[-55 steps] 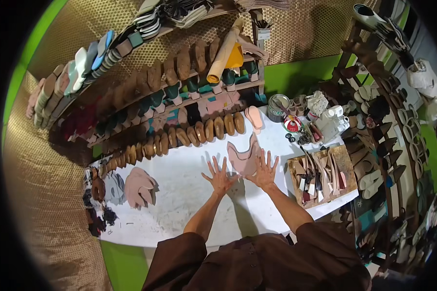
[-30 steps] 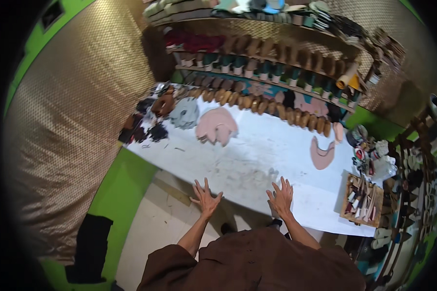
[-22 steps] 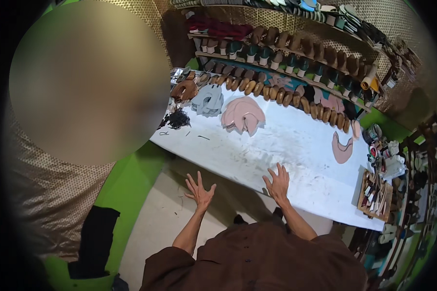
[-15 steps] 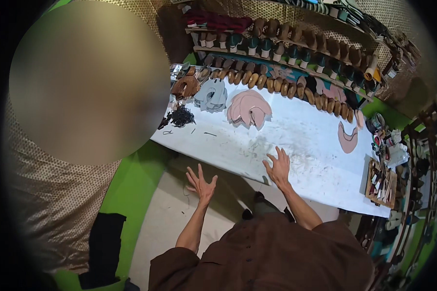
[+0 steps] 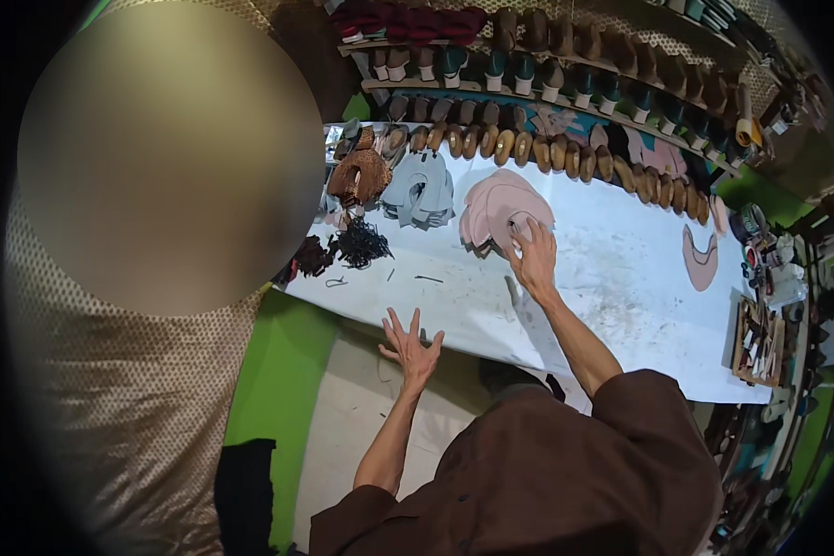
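The right hand [image 5: 535, 263] meets the pink pieces [image 5: 494, 206], fingers half-curled, hold unclear; left hand [image 5: 418, 360] spread, empty. Apparently picking up; next needs a pinch.

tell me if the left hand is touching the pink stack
Apart: the head view shows white tabletop between the left hand and the pink stack.

Stretches out as a white table [image 5: 621, 255], smudged grey toward the middle. Bears a row of brown shoe-shaped forms [image 5: 559, 153] along the back. Carries, from the left, a dark tangle of strips [image 5: 362, 243], brown pieces [image 5: 376, 179], overlapping grey pieces [image 5: 398, 196], then fanned pink pieces [image 5: 488, 206]. Holds farther right, well apart, one curved pink piece [image 5: 701, 267], with a wooden tray [image 5: 739, 341] near the right end.
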`<state>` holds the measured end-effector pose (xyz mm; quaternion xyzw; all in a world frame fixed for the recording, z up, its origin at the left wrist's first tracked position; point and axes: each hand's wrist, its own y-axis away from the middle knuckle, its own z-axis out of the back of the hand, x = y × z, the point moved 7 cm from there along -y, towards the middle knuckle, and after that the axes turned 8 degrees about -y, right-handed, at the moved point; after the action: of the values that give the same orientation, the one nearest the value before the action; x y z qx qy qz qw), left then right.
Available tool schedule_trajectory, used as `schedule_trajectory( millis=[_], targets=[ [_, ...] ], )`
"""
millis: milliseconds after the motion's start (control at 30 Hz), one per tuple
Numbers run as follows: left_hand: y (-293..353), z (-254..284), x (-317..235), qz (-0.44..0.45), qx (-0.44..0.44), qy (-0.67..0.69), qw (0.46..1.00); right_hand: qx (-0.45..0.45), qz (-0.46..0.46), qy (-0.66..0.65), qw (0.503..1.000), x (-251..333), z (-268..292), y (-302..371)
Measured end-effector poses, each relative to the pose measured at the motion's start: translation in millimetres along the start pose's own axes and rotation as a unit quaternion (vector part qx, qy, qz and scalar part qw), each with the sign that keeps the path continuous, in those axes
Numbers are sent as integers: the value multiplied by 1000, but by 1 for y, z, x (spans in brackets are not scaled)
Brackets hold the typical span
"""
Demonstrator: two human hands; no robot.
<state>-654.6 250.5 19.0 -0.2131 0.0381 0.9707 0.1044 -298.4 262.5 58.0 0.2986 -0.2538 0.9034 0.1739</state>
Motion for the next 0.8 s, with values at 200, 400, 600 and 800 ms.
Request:
schedule_trajectory(
  millis=[200,400,600,800],
  targets=[
    [-29,11,43,50,42,-6,998,0,-39,10,999,-6,-42,-70],
    [-63,21,54,55,27,-10,998,50,-67,79,993,-7,-53,-96],
    [-97,11,40,11,61,-6,998,12,-45,68,997,-5,-57,-96],
    [-141,0,4,-99,82,-18,992,-27,-94,89,991,-17,-33,-91]
  ],
)
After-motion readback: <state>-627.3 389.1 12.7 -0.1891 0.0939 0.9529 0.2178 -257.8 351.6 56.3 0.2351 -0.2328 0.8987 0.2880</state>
